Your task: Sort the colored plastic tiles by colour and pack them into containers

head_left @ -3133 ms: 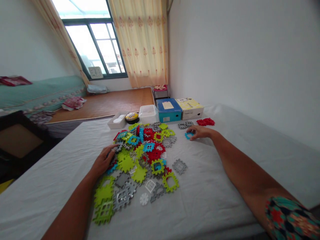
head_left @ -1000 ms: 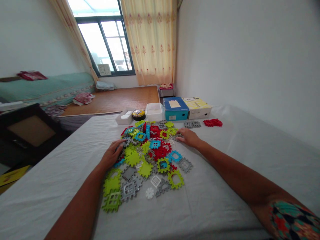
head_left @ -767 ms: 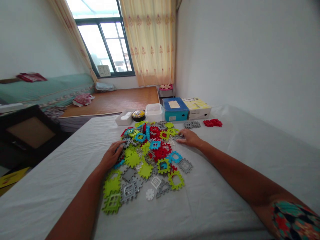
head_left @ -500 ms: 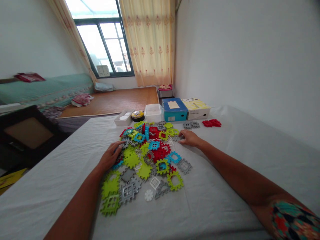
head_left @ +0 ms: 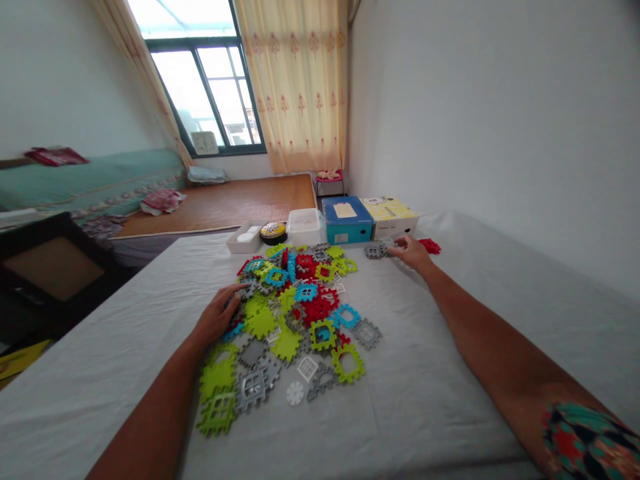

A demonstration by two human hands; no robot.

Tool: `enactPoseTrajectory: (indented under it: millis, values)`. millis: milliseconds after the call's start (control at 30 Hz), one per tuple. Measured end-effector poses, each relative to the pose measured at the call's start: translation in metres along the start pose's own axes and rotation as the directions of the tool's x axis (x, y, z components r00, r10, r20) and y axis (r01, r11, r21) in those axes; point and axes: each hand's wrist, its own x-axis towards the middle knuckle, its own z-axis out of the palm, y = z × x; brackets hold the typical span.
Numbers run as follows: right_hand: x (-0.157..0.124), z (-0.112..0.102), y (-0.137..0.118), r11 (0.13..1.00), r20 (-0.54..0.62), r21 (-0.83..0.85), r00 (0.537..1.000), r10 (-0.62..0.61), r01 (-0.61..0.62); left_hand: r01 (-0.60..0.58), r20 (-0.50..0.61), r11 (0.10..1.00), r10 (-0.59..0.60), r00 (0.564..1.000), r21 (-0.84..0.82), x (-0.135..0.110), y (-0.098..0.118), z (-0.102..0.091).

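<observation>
A loose pile of interlocking plastic building pieces, among them a lime-green piece (head_left: 260,321), a red piece (head_left: 320,305) and a blue window piece (head_left: 306,292), spreads over the white-covered table (head_left: 400,387). At the pile's left edge rests my left hand (head_left: 223,312), fingers stretched out and touching a grey toothed piece (head_left: 250,289). My right hand (head_left: 413,253) is off to the far right, its fingers pinching a grey building piece (head_left: 390,248) beside other grey pieces (head_left: 374,251) lying flat. Just behind that hand lie red pieces (head_left: 431,246), partly hidden.
Along the back stand a white tray (head_left: 244,239), a round yellow-and-black tin (head_left: 273,233), a clear plastic container (head_left: 305,227), a blue box (head_left: 349,220) and a yellow-and-white box (head_left: 391,218). A wall rises on the right.
My right hand has moved right and back from the pile's right edge to the separate grey pieces, carrying a grey piece. My left hand has stayed nearly in place.
</observation>
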Motion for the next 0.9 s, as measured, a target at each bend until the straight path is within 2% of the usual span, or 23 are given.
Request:
enactPoseTrajectory:
  millis: [33, 100, 267, 367, 400, 467, 533, 600, 667, 733, 767, 800, 867, 900]
  values:
    - [0.002, 0.002, 0.007, 0.996, -0.096, -0.094, 0.995, 0.0, -0.009, 0.002, 0.0, 1.0, -0.002, 1.0, 0.001, 0.0, 0.0, 0.0]
    - [0.003, 0.008, 0.017, 0.975, -0.173, -0.218, 0.985, -0.01, -0.029, 0.004, -0.004, 1.0, -0.004, 1.0, 0.005, 0.0, 0.001, 0.0]
    - [-0.003, 0.018, 0.012, 0.953, -0.122, -0.303, 0.992, -0.041, 0.002, 0.003, -0.003, 1.0, -0.003, 1.0, 0.023, 0.0, -0.002, 0.0]
    - [-0.004, 0.018, 0.002, 0.953, -0.142, -0.276, 0.975, -0.172, 0.127, -0.002, -0.003, 1.0, 0.002, 1.0, 0.029, 0.0, -0.003, 0.001]
    - [-0.004, 0.018, -0.001, 0.946, -0.091, -0.259, 0.97, -0.226, 0.196, -0.004, -0.005, 1.0, 0.005, 1.0, 0.029, 0.0, -0.003, 0.001]
    - [-0.006, 0.023, -0.007, 0.92, 0.086, -0.227, 0.947, -0.308, 0.32, -0.008, -0.009, 0.999, 0.008, 1.0, 0.031, 0.001, -0.004, 0.001]
    - [-0.01, 0.03, -0.011, 0.894, 0.227, -0.222, 0.912, -0.341, 0.389, -0.008, -0.012, 0.999, 0.008, 1.0, 0.034, 0.0, -0.003, 0.001]
    - [-0.015, 0.035, -0.014, 0.879, 0.258, -0.252, 0.903, -0.343, 0.405, -0.007, -0.011, 0.999, 0.007, 1.0, 0.034, 0.0, -0.002, 0.001]
    - [-0.019, 0.036, -0.021, 0.882, 0.245, -0.274, 0.914, -0.322, 0.384, -0.008, -0.006, 1.0, 0.008, 1.0, 0.03, -0.001, -0.001, 0.0]
    - [-0.024, 0.032, -0.032, 0.892, 0.304, -0.231, 0.9, -0.312, 0.388, -0.012, -0.001, 1.0, 0.012, 1.0, 0.024, -0.001, 0.0, 0.0]
    - [-0.027, 0.028, -0.04, 0.895, 0.388, -0.163, 0.861, -0.33, 0.416, -0.013, 0.0, 1.0, 0.013, 1.0, 0.021, -0.001, 0.0, 0.0]
    - [-0.031, 0.024, -0.049, 0.891, 0.502, -0.065, 0.786, -0.36, 0.45, -0.013, -0.001, 1.0, 0.013, 1.0, 0.017, -0.001, -0.001, 0.001]
    - [-0.043, 0.015, -0.071, 0.871, 0.726, 0.143, 0.548, -0.415, 0.47, -0.013, -0.001, 1.0, 0.013, 1.0, 0.01, -0.001, -0.002, 0.001]
    - [-0.051, 0.012, -0.082, 0.864, 0.803, 0.2, 0.428, -0.414, 0.461, -0.013, 0.001, 1.0, 0.013, 1.0, 0.008, -0.001, -0.002, 0.001]
